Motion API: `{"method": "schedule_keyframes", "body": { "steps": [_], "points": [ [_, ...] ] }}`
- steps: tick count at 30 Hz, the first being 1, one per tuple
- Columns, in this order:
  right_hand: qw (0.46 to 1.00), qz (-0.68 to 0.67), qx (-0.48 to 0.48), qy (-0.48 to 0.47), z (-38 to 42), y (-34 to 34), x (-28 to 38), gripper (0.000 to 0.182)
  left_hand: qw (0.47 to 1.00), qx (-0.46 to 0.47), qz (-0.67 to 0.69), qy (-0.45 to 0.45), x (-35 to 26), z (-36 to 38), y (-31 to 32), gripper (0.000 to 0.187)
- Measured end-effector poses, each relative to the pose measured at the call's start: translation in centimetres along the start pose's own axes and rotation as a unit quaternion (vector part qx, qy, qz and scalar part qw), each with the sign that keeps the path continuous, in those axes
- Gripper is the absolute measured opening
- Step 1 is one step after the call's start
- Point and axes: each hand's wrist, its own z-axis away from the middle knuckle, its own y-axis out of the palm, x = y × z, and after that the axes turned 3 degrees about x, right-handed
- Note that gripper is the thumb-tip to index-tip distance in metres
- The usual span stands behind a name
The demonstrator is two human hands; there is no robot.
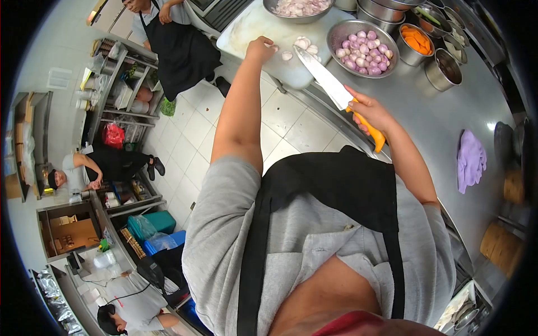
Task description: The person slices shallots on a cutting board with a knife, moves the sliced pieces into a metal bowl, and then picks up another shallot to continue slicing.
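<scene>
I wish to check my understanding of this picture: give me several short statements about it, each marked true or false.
1. The right hand holds a knife. True.
2. The knife's handle is black. False: it is orange-yellow.
3. The purple bulbs are in a metal bowl. True.
4. The left hand grips the knife too. False: it is at the cutting board, apart from the knife.
5. A purple cloth-like item lies on the steel counter. True.
</scene>
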Motion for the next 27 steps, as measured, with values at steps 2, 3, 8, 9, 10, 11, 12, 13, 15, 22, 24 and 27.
{"method": "schedule_keyframes", "body": {
  "steps": [2, 3, 8, 9, 10, 11, 12, 13, 15, 22, 24, 27],
  "points": [
    [1.0, -0.022, -0.001, 0.001, -0.3, 0.1, 0.0, 0.051, 1.0, -0.008, 0.018, -0.008, -0.1, 0.3, 0.5, 0.036],
    [0.998, -0.053, 0.017, -0.001, -0.3, 0.3, 0.3, 0.052, 1.0, 0.022, 0.005, 0.009, 0.1, 0.3, 0.9, 0.036],
    [0.996, -0.086, 0.037, 0.002, -0.8, 1.0, 0.2, 0.054, 0.998, 0.058, -0.007, -0.007, -1.1, 1.1, 1.2, 0.049],
    [0.996, -0.085, 0.032, 0.009, -0.8, 1.2, 0.2, 0.053, 0.996, 0.06, -0.069, 0.016, -1.2, 0.8, 1.2, 0.051],
    [0.996, -0.085, 0.027, 0.016, -0.8, 1.4, 0.2, 0.053, 0.989, 0.064, -0.131, 0.039, -1.3, 0.4, 1.2, 0.054],
    [0.996, -0.087, 0.026, 0.017, -0.8, 1.5, 0.2, 0.053, 0.988, 0.066, -0.131, 0.038, -1.5, -0.3, 1.1, 0.054],
    [0.997, -0.075, 0.022, 0.017, -0.7, 1.6, 0.1, 0.053, 0.979, 0.12, -0.163, 0.025, -1.7, -0.9, 1.0, 0.056],
    [0.998, -0.064, 0.017, 0.017, -0.7, 1.7, 0.1, 0.053, 0.966, 0.173, -0.194, 0.012, -1.7, -1.3, 1.0, 0.059],
    [0.998, -0.065, 0.009, 0.021, -0.6, 2.1, 0.4, 0.053, 0.967, 0.157, -0.202, 0.007, -1.7, -1.5, 1.3, 0.06],
    [0.997, -0.071, 0.007, 0.03, -0.6, 3.1, 0.8, 0.052, 0.974, 0.106, -0.198, 0.026, -1.3, -1.3, 1.7, 0.063],
    [0.997, -0.068, 0.006, 0.034, -0.8, 3.3, 0.9, 0.052, 0.973, 0.104, -0.2, 0.038, -1.3, -1.0, 1.7, 0.063],
    [0.997, -0.066, 0.0, 0.035, -0.9, 3.4, 0.8, 0.052, 0.973, 0.104, -0.199, 0.051, -1.0, -1.2, 1.8, 0.061]
  ]
}}
